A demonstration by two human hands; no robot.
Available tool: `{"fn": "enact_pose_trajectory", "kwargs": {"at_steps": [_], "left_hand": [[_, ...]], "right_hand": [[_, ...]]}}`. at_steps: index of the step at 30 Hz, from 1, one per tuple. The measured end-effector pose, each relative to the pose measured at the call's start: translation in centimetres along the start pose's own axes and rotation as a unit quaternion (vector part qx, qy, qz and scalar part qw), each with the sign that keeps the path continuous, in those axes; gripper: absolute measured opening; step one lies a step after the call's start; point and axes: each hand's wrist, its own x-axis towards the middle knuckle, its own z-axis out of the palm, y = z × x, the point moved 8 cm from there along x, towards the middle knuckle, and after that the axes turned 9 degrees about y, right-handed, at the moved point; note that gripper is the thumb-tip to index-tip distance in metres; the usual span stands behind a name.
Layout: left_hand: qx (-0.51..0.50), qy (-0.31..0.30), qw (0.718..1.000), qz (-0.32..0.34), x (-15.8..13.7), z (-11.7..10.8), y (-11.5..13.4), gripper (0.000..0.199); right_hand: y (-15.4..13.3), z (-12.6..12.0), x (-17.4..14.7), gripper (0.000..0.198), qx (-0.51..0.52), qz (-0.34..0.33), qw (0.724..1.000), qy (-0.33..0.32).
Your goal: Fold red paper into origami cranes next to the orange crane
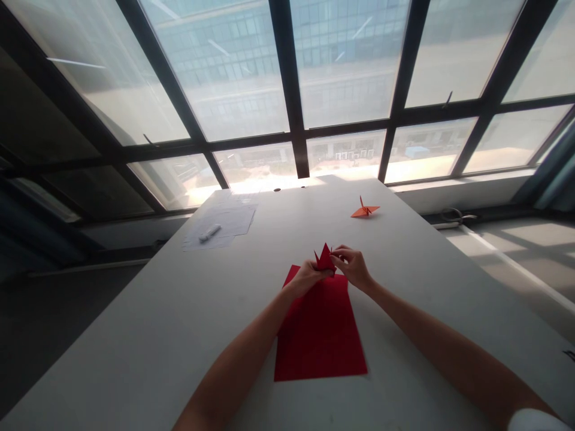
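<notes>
A folded red paper piece [325, 258], with pointed tips standing up, is held just above the far end of a flat red sheet [321, 335]. My left hand [309, 276] grips its lower left part, with the thumb along the bottom. The fingertips of my right hand [351, 263] pinch a narrow point on its right side. Part of the folded piece is hidden behind my fingers. Farther back on the right stands an orange paper crane [365, 208] with its wings spread.
The white table [188, 323] reaches to large dark-framed windows. At its far left lie several white papers [242, 216] with a small white object [209, 233] on top, its kind unclear. A coiled cable [453, 216] lies beyond the right edge.
</notes>
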Motion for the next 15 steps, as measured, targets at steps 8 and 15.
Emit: {"fn": "enact_pose_trajectory", "kwargs": {"at_steps": [8, 15], "left_hand": [[0.010, 0.025, 1.000, -0.003, 0.2, -0.2, 0.1, 0.029], [0.028, 0.002, 1.000, 0.006, -0.1, 0.2, 0.6, 0.031]], "right_hand": [[0.7, -0.4, 0.0, 0.025, -0.001, 0.010, 0.999, 0.036], [1.4, -0.1, -0.1, 0.030, 0.008, 0.038, 0.999, 0.028]]}}
